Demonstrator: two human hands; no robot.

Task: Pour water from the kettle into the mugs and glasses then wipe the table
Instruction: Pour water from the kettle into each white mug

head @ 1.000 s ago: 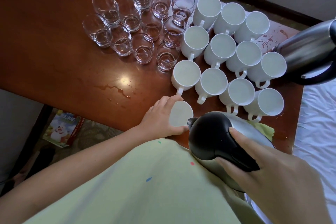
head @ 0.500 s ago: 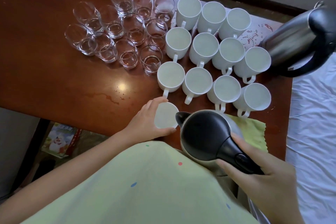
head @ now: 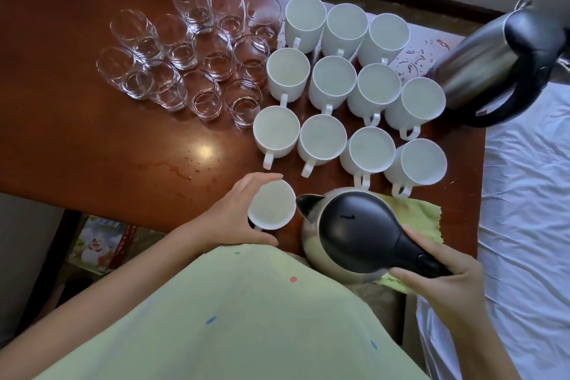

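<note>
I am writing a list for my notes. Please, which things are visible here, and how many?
mugs: 12, white, table's right half
glasses: 11, clear, left of the mugs
held kettle: 1, steel and black, near edge
second kettle: 1, steel and black, far right
cloth: 1, green, under the held kettle
table: 1, brown
left hand: grips the near mug
right hand: grips the held kettle's handle

The only camera sits on my head, looking steeply down and forward over my chest. It is close enough that my left hand [head: 239,214] and right hand [head: 444,282] fill the lower frame, while the worktop [head: 77,108] stretches away towards the wall at the top edge.
</note>
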